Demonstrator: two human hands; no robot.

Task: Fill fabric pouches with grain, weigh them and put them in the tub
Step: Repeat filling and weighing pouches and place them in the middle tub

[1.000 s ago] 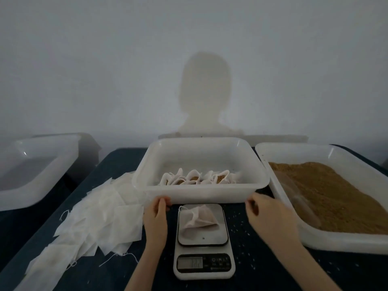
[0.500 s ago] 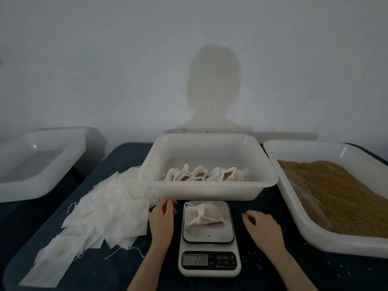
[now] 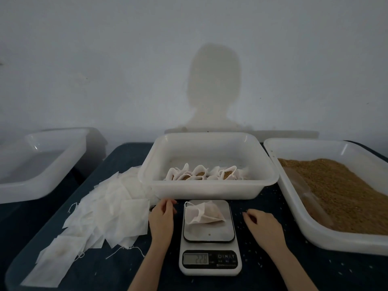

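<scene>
Filled pouch (image 3: 203,213) lies on the scale (image 3: 210,238), between the left hand (image 3: 161,220) and right hand (image 3: 263,226); each grip rests loosely curled, empty, on the surface (image 3: 294,271), with the tub (image 3: 210,187) just beyond.

The scale (image 3: 210,238) is flanked by two strips of bare table (image 3: 315,269): a narrow one on the left, taken up by the left hand (image 3: 161,219), and a wider one on the right, where the right hand (image 3: 262,225) rests. The left strip is hemmed by the heap of empty pouches (image 3: 105,215), the right by the wall of the grain tray (image 3: 304,227). Passage beyond the scale is blocked by the front wall of the tub (image 3: 210,189); its open top is unobstructed above the filled pouches (image 3: 201,175).
</scene>
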